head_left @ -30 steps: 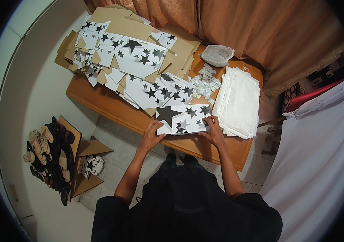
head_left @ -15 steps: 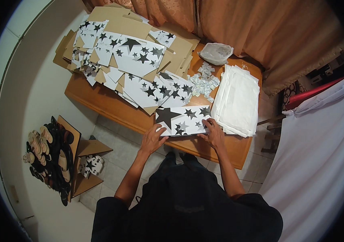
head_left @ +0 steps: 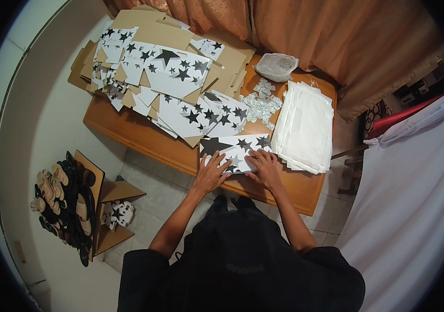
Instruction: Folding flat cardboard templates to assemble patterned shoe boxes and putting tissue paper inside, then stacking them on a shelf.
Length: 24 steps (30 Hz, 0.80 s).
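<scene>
A white cardboard box [head_left: 256,141] printed with black and grey stars lies at the table's near edge, its lid down. My left hand [head_left: 211,173] rests on the left part of its top, fingers spread. On the right part lies my right hand [head_left: 265,167], its fingers also stretched out over the surface. Neither hand grips anything. Close beyond the box, a heap of flat star-printed cardboard pieces [head_left: 178,117] spreads to the far left. Right beside the box is a stack of white paper sheets [head_left: 303,127].
Small pale packets [head_left: 263,106] lie scattered behind the box, near a clear plastic bag [head_left: 276,67]. A shoe rack [head_left: 97,203] stands on the floor at left. Brown curtains [head_left: 305,31] hang behind the wooden table [head_left: 144,143]; a white cloth [head_left: 404,182] hangs at right.
Both hands have moved inward from the box's left and right ends onto its top. The box stays in nearly the same place.
</scene>
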Available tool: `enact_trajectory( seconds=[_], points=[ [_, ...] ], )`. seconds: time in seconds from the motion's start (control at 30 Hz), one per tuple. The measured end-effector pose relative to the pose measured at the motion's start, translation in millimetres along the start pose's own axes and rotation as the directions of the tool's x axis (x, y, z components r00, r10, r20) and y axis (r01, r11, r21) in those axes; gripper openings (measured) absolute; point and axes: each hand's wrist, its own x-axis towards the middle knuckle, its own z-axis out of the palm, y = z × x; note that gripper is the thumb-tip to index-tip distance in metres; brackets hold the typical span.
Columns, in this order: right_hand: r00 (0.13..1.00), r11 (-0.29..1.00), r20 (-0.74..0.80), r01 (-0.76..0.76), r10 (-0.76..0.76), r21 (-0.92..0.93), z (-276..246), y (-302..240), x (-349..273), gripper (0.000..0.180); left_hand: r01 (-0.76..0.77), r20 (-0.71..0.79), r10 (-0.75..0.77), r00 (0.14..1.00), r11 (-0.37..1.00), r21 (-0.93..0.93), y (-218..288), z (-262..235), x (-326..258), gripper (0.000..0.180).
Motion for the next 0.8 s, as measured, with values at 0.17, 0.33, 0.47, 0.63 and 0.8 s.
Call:
enact_trajectory(
  seconds=[0.17, 0.33, 0.47, 0.63, 0.8],
  points=[
    [0.999, 0.999, -0.002, 0.042, -0.042, 0.002, 15.6, 12.2, -4.1, 0.050, -0.022, -0.022, 0.022, 1.000, 1.000, -0.013, 4.1, 6.6, 3.3, 0.044],
    [0.997, 0.997, -0.036, 0.072, -0.073, -0.031, 17.7, 13.5, -10.0, 0.046, -0.077, -0.151, 0.077, 0.985, 0.997, 0.008, 11.2, 14.3, 0.3, 0.036],
    [0.994, 0.996, -0.071, 0.080, -0.083, -0.042, 17.6, 14.5, -9.2, 0.044, -0.079, -0.161, 0.082, 0.983, 0.997, 0.025, 13.6, 17.5, 2.2, 0.036],
    [0.993, 0.996, -0.082, 0.085, -0.088, -0.039, 19.6, 17.7, -4.0, 0.043, -0.077, -0.195, 0.083, 0.977, 0.996, 0.039, 11.8, 23.2, 5.4, 0.038],
    [0.986, 0.991, -0.108, 0.122, -0.129, -0.063, 24.2, 22.6, -3.4, 0.044, -0.062, -0.199, 0.070, 0.977, 0.997, 0.047, 10.8, 29.0, 5.0, 0.038]
  ],
)
